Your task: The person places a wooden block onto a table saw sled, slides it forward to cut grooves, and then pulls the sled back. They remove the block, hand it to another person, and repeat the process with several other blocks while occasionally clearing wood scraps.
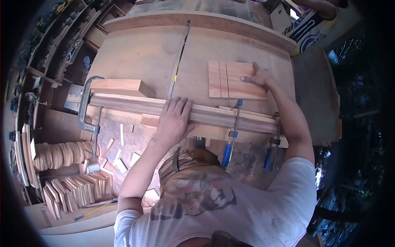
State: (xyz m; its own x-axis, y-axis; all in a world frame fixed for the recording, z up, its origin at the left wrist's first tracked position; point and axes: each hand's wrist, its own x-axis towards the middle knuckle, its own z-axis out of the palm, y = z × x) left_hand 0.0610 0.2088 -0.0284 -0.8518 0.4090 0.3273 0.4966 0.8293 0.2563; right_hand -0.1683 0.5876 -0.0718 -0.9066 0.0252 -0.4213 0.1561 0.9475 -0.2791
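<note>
My left hand [176, 117] lies over a long layered wooden strip [214, 116], its fingers stretched across the top and thumb out to the side. On the far right of the worktop, my right hand [261, 77] grips the right edge of a flat wooden board [236, 84], thumb on its upper face. Two parallel grooves run across the board near its left edge. A C-clamp [84, 103] holds the strip's left end. A blue-handled bar clamp [227, 152] and another clamp [269, 156] sit at its right part.
A narrow dark slot [181, 61] runs through the plywood worktop [131, 53] to a raised wooden rail [160, 18]. A wood block [117, 86] sits behind the strip. Stacked wood pieces [78, 189] stand lower left. Another person [314, 24] is at upper right.
</note>
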